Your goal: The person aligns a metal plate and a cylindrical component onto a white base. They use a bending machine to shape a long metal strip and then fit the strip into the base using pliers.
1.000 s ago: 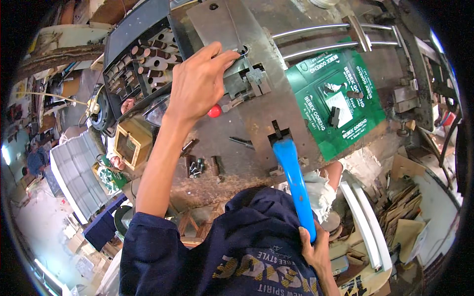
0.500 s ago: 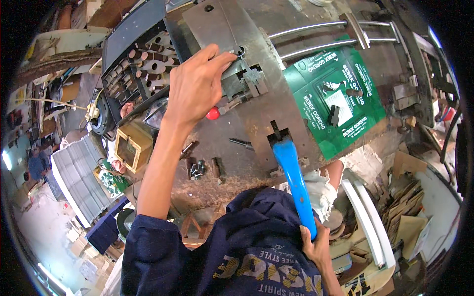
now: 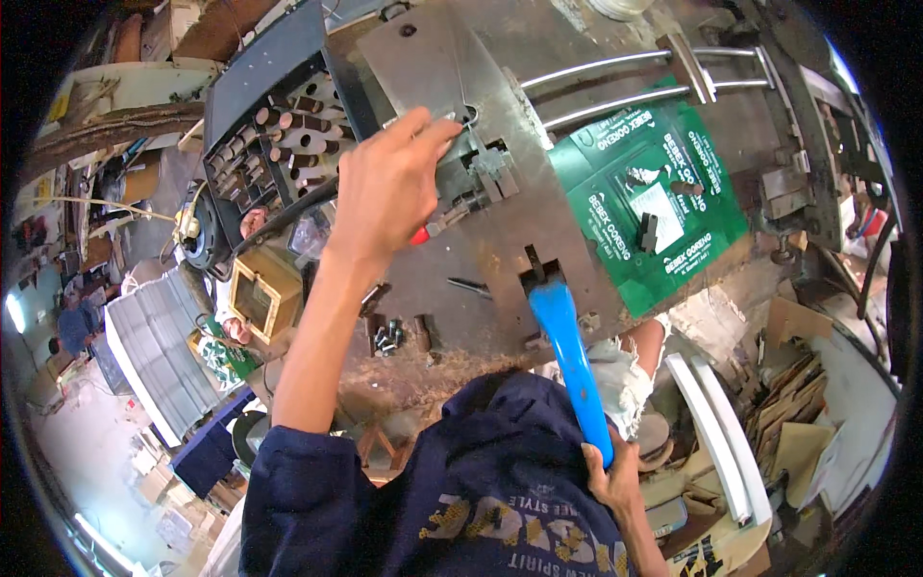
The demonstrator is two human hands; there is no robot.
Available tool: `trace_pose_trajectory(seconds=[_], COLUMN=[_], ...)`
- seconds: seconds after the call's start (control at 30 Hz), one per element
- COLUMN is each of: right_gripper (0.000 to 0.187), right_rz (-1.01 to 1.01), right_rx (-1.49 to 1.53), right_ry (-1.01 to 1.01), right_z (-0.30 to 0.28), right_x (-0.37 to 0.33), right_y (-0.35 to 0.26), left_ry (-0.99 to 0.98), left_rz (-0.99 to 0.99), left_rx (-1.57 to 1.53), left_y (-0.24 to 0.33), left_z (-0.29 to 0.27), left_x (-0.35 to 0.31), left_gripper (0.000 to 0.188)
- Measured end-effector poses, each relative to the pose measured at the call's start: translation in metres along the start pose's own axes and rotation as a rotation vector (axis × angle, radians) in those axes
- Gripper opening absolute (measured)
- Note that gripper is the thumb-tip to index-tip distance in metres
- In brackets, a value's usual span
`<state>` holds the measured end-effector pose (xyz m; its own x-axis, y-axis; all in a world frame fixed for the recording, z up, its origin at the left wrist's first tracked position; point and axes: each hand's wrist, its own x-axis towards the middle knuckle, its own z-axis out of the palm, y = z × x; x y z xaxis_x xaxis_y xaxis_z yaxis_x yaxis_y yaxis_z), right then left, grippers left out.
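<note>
A dark bench (image 3: 471,327) fills the middle of the view, and a long steel plate (image 3: 538,216) lies across it. At the left of the plate is an open box (image 3: 264,67) with many short rods (image 3: 306,121) in it; at the right, a green sheet (image 3: 625,288) lies flat. A blue lever (image 3: 577,375) reaches from the plate's near end down toward the person's body. The left hand (image 3: 389,188) is above the plate's left edge, with its fingers bent and close together. The right hand (image 3: 615,476) is wrapped around the lower end of the lever. Several bolts (image 3: 388,337) lie on the bench. A small ring (image 3: 471,115) is on the plate, just at the left fingertips; whether they pinch it, I cannot tell.
</note>
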<state>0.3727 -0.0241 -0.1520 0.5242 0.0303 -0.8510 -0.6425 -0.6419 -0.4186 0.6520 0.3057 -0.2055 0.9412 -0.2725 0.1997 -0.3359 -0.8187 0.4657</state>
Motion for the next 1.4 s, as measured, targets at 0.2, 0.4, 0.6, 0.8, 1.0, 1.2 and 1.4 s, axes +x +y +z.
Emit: trace_pose_trajectory(seconds=[0.2, 0.4, 0.6, 0.8, 1.0, 1.2, 1.4], right_gripper=[0.06, 0.068, 0.062, 0.052, 0.042, 0.041, 0.045], right_rz=[0.081, 0.006, -0.019, 0.122, -0.333, -0.051, -0.166], right_rx=[-0.023, -0.013, 0.014, -0.013, -0.093, 0.067, 0.015], right_ry=[0.072, 0.076, 0.086, 0.04, 0.315, 0.1, 0.182], right_z=[0.006, 0.007, 0.013, -0.003, 0.012, 0.006, 0.004], right_x=[-0.007, -0.001, 0.004, -0.019, 0.004, -0.002, 0.0], right_y=[0.008, 0.016, 0.015, -0.022, 0.01, -0.008, -0.01], left_ry=[-0.027, -0.04, -0.149, -0.083, -0.174, -0.15, -0.135], left_rz=[-0.011, 0.004, -0.08, -0.061, -0.104, -0.148, -0.152], left_rx=[0.016, -0.025, -0.112, -0.095, -0.141, -0.192, -0.186], left_y=[0.003, -0.006, 0.001, -0.002, -0.002, 0.0, 0.0], left_z=[-0.002, -0.001, -0.009, -0.003, -0.011, -0.011, -0.008], left_x=[0.0, 0.005, 0.017, 0.017, 0.027, 0.021, 0.023], left_gripper=[0.018, 0.019, 0.019, 0.02, 0.021, 0.024, 0.024])
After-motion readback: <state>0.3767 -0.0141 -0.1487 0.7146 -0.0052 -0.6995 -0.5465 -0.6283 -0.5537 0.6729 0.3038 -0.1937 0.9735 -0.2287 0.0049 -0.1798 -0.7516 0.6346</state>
